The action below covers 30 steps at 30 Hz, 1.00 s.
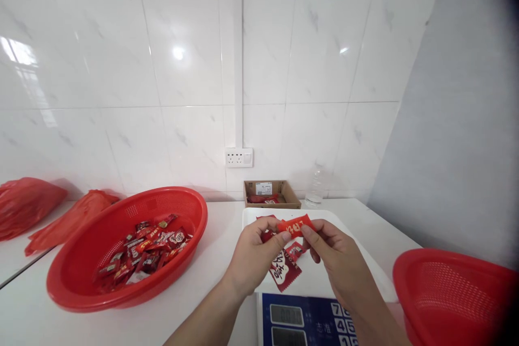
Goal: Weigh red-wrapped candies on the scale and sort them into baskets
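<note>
My left hand (255, 257) and my right hand (338, 259) together pinch a small red candy wrapper (295, 225) by its two ends, held above the white pan (324, 275) of a scale. On the pan below lies a larger red sachet (284, 270) and a smaller red candy (295, 250). A red perforated basket (81, 275) at the left holds several red wrapped candies (146, 251).
The scale's blue keypad and displays (304, 324) sit at the bottom edge. A second red basket (454, 292) is at the right. A small cardboard box (271, 194) and a clear bottle (316, 186) stand by the tiled wall under a socket (239, 158). Red plastic bags (48, 211) lie far left.
</note>
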{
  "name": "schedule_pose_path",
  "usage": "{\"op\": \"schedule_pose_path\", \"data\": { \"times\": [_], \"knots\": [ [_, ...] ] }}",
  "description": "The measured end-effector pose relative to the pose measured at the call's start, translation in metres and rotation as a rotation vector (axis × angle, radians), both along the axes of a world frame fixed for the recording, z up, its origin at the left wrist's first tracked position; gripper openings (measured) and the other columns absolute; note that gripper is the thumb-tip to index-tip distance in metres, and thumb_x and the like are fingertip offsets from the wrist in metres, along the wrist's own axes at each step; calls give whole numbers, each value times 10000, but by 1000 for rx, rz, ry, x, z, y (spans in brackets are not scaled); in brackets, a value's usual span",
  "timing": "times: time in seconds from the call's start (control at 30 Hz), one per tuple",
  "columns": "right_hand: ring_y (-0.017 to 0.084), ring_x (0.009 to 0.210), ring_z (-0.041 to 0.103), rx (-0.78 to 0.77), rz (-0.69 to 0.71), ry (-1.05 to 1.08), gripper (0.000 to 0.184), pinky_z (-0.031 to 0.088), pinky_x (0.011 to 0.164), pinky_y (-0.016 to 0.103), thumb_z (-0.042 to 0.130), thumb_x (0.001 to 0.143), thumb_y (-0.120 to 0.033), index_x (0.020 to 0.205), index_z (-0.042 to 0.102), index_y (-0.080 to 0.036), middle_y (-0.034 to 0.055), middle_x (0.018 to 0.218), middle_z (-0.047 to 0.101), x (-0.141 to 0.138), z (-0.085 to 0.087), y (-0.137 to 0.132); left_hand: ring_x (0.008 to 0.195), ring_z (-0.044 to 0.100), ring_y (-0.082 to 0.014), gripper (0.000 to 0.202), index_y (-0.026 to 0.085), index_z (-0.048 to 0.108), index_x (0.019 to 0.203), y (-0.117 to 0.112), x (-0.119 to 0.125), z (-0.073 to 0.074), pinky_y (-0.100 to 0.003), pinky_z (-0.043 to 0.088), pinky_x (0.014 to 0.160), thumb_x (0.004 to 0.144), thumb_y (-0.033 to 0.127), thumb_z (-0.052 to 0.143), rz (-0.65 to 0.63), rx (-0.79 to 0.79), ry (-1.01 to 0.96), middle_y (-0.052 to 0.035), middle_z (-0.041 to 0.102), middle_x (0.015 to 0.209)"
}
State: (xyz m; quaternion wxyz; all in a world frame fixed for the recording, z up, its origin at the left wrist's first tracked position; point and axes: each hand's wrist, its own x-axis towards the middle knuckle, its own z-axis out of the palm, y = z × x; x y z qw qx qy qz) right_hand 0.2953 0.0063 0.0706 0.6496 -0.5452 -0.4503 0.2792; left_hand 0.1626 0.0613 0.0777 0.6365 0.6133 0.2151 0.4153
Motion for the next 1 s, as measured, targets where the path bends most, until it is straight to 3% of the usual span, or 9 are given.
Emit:
{"op": "schedule_pose_path", "data": {
  "times": [0.33, 0.67, 0.83, 1.0],
  "knots": [
    [91, 496, 393, -44, 40, 8, 316, 320, 470, 219, 622, 714, -480, 624, 545, -187, -39, 527, 508, -4, 3, -3, 616, 529, -118, 264, 140, 553, 751, 0, 0, 2, -238, 415, 598, 760, 398, 610, 14, -7, -9, -21, 602, 731],
    [84, 481, 341, -99, 54, -39, 323, 276, 466, 217, 619, 709, -471, 582, 520, -191, -54, 509, 488, 0, 4, -4, 592, 489, -105, 268, 158, 497, 715, 2, 0, -2, -217, 376, 562, 771, 404, 588, 41, 2, -11, 17, 532, 662],
    [96, 509, 400, -86, 37, -72, 241, 323, 496, 229, 653, 664, -432, 689, 618, -195, -35, 581, 564, -5, 12, -8, 592, 458, -109, 226, 146, 544, 716, -1, 0, -1, -217, 348, 546, 785, 361, 558, 2, 149, 106, 6, 537, 659],
    [103, 514, 409, -115, 47, -143, 242, 328, 497, 230, 629, 687, -434, 648, 615, -196, -35, 569, 554, -6, 13, -7, 631, 477, -126, 198, 148, 588, 743, -4, 3, -2, -226, 353, 566, 804, 326, 529, 40, 219, 170, -9, 561, 693]
  ]
}}
